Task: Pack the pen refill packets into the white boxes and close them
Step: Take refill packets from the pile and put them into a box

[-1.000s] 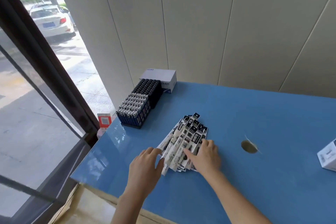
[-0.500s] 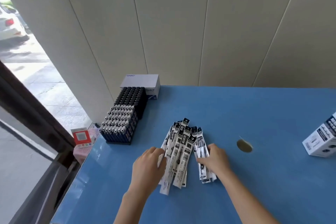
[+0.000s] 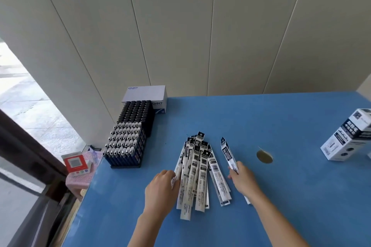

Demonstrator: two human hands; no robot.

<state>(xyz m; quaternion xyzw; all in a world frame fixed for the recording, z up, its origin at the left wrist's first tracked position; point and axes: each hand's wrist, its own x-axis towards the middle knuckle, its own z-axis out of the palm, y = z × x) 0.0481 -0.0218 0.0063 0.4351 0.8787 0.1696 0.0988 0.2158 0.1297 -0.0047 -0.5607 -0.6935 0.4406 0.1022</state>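
A fanned pile of long white refill packets (image 3: 197, 170) with dark tops lies in the middle of the blue table (image 3: 291, 196). My left hand (image 3: 160, 188) rests against the pile's left side, fingers curled on the outermost packets. My right hand (image 3: 244, 178) pinches a single packet (image 3: 227, 151) that stands apart to the right of the pile. A white box (image 3: 348, 136) with dark printing lies on its side at the table's right edge, its open or closed end not clear.
Two black trays of upright pens (image 3: 130, 136) stand at the table's back left, with a white CHNT box (image 3: 146, 95) behind them. A round cable hole (image 3: 264, 156) sits right of my right hand. A glass door and floor lie past the left edge.
My right hand has drawn one packet out of the pile and moved it to the right. The pile fans wider. The head view has swung right, showing more of the white box.
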